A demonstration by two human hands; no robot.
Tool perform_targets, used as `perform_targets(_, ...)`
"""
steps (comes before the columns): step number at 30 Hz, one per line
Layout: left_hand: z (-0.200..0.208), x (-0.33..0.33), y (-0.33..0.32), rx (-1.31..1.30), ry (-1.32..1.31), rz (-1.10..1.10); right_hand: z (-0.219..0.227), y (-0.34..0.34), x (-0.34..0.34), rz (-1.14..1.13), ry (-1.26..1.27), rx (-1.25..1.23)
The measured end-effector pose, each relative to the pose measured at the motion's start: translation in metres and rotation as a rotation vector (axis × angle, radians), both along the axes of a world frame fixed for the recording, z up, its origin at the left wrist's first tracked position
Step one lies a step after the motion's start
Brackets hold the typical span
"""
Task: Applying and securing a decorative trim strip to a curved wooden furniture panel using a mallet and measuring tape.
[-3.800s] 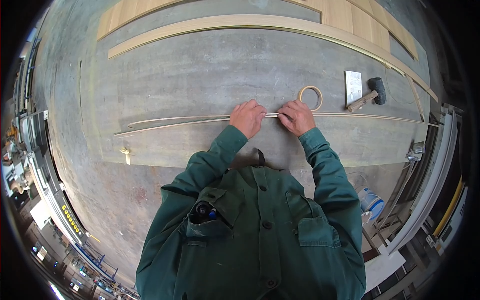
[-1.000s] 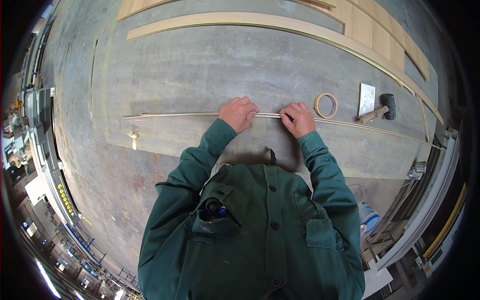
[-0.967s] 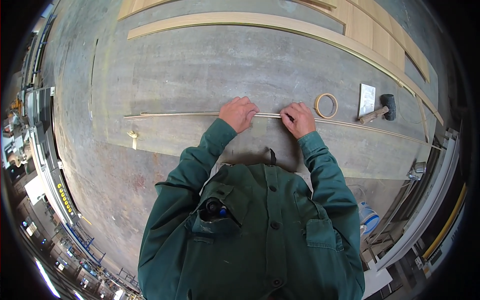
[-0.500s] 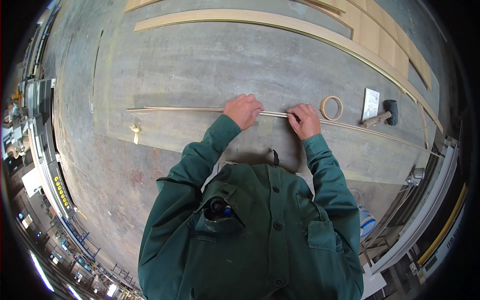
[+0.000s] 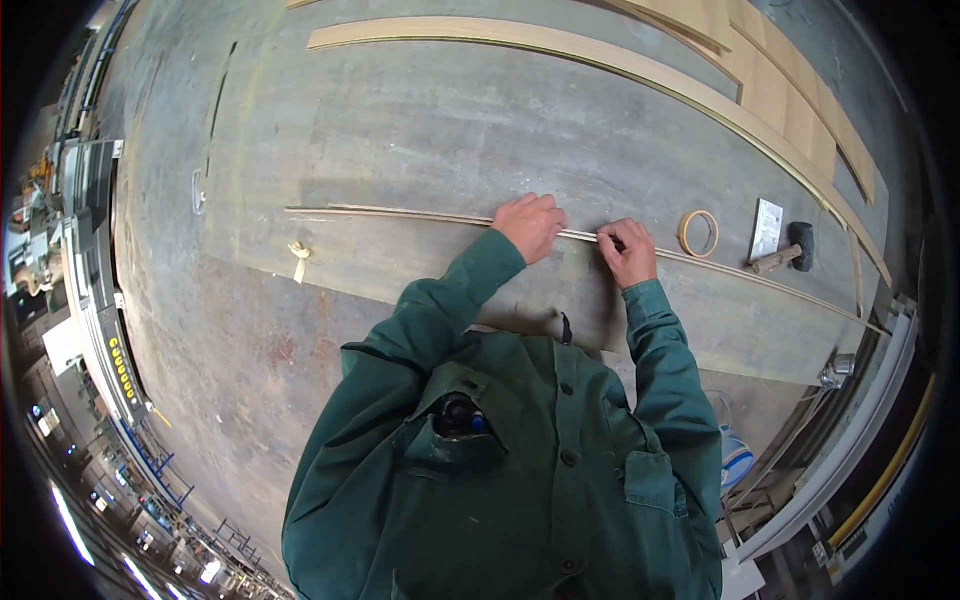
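Observation:
Thin wooden strips point(image 5: 420, 215) lie side by side, running from left to right across the grey work surface point(image 5: 400, 150). My left hand point(image 5: 530, 228) is closed around them near their middle, knuckles up. Just to its right, my right hand point(image 5: 628, 253) pinches the same strips between thumb and fingers. A short, pale stretch of the strips shows between my hands. Their left ends are slightly uneven. Beyond my right hand lies a roll of tan tape point(image 5: 698, 233), close to the strips but apart from my fingers.
A black-headed mallet point(image 5: 800, 247) with a wooden handle lies right, beside a pale rectangular plate point(image 5: 766, 230). Long wooden boards point(image 5: 560, 40) span the far side. A crumpled yellowish scrap point(image 5: 300, 258) sits left. A metal can point(image 5: 843, 364) stands near the right edge.
The whole view has shifted, so things appear farther right. My hands are a little closer together on the strips, the right one having moved slightly left along them.

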State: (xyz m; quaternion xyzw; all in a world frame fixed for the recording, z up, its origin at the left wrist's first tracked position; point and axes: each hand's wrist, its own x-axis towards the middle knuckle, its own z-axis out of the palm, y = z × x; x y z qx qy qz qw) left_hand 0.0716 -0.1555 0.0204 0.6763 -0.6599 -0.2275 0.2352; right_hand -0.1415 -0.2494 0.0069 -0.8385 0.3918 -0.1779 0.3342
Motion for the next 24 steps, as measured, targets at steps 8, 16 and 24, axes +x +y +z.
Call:
perform_targets(8, 0.001, 0.028, 0.013, -0.026, -0.015, -0.039, 0.001, 0.004, 0.0, -0.024, -0.029, 0.012)
perform_targets(16, 0.009, 0.026, 0.01, 0.035, -0.061, -0.047, 0.006, 0.006, 0.007, 0.003, -0.065, -0.11)
perform_targets(24, 0.005, 0.028, 0.008, 0.007, -0.04, -0.087, 0.008, 0.015, 0.018, 0.035, -0.06, -0.166)
